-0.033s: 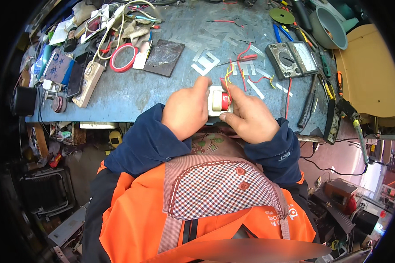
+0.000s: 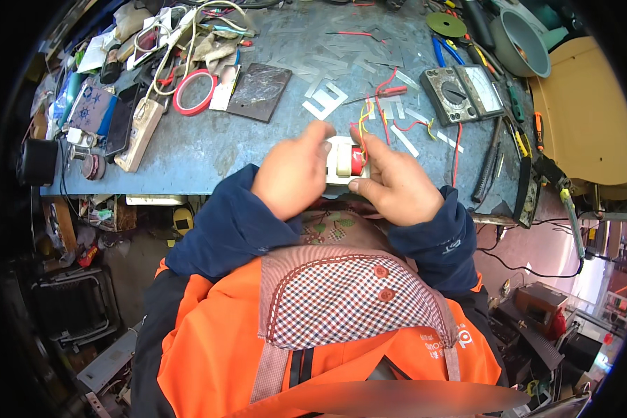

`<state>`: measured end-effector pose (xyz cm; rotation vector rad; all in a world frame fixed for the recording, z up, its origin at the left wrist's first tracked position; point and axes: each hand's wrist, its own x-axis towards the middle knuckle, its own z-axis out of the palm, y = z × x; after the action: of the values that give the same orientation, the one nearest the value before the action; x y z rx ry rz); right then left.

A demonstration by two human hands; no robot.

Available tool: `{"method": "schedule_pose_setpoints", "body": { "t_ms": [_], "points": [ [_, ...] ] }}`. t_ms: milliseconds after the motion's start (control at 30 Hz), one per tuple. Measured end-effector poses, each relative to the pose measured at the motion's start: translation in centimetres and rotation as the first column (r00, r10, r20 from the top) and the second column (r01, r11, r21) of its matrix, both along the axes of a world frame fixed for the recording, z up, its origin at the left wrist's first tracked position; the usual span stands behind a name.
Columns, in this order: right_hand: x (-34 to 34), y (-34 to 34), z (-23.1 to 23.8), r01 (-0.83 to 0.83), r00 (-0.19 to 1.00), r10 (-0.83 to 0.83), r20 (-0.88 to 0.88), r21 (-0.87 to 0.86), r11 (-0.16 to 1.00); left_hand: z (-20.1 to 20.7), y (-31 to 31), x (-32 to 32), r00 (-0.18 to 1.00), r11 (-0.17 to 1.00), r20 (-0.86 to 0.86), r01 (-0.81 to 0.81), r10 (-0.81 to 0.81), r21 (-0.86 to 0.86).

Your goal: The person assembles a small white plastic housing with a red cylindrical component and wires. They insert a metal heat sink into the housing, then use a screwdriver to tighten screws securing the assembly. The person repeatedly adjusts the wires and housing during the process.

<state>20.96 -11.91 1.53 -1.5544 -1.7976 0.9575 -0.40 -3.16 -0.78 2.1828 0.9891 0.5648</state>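
Lower centre of the table point(image 2: 209, 150), close to its near edge: small coil point(image 2: 357, 161) in a white frame, cream and red winding, yellow and red leads point(image 2: 364, 125) running up from it. Both hands on it. Right hand point(image 2: 402, 187) pinches the right side, thumb low, index finger up along the leads. Left hand point(image 2: 288, 171) curled, fingertips at the left edge; can't tell how hard it grips. Writing check: pale logo and lettering on the orange jacket point(image 2: 212, 334), lower right of the frame, plus a small pale mark on the navy right cuff point(image 2: 432, 251). Analog meter point(image 2: 453, 97), upper right, has a white scale and a rotary selector with tiny markings, too small to make out. No label I can read on the coil. Above the hands: white three-pronged sheet point(image 2: 315, 107), red-handled screwdriver point(image 2: 395, 91), loose metal strips point(image 2: 405, 141). Upper left: red tape roll point(image 2: 192, 111) just beside a white card, dark square plate point(image 2: 259, 93) to its right, pale power strip point(image 2: 141, 132) further left. Upper right: blue-handled pliers point(image 2: 439, 53) above the meter, green disc point(image 2: 447, 25) beyond, grey bowl point(image 2: 506, 43) near the corner.
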Motion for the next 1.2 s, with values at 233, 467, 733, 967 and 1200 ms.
{"method": "schedule_pose_setpoints", "body": {
  "t_ms": [233, 467, 733, 967, 1200],
  "points": [
    [0.8, 0.2, -2.4, -0.046, 0.903, -0.019, -0.429, -0.142, 0.989, -1.1, 0.4, -0.2, 0.985, 0.988, 0.171, 0.046, -0.020, -0.145],
    [1.4, -0.4, -0.1, -0.017, 0.978, -0.019, -0.207, -0.170, 0.985, 1.2, 0.1, -0.8, 0.966, 0.959, 0.094, 0.250, -0.239, -0.132],
    [5.8, 3.4, 3.0, -0.046, 0.994, 0.015, -0.106, -0.296, 0.954, 0.9, 0.2, 0.1, 0.986, 0.989, 0.078, 0.149, -0.150, 0.016],
    [11.5, 22.8, 0.1, 0.399, 0.641, -0.450, 0.622, 0.231, 0.887, -1.3, 1.3, 0.6, 0.940, 0.954, 0.229, 0.204, -0.253, 0.220],
    [14.7, 27.2, -2.6, 0.451, 0.803, -0.462, 0.378, 0.122, 0.884, -1.5, 2.1, 1.3, 0.961, 0.973, 0.244, 0.072, -0.126, 0.220]
  ]
}}
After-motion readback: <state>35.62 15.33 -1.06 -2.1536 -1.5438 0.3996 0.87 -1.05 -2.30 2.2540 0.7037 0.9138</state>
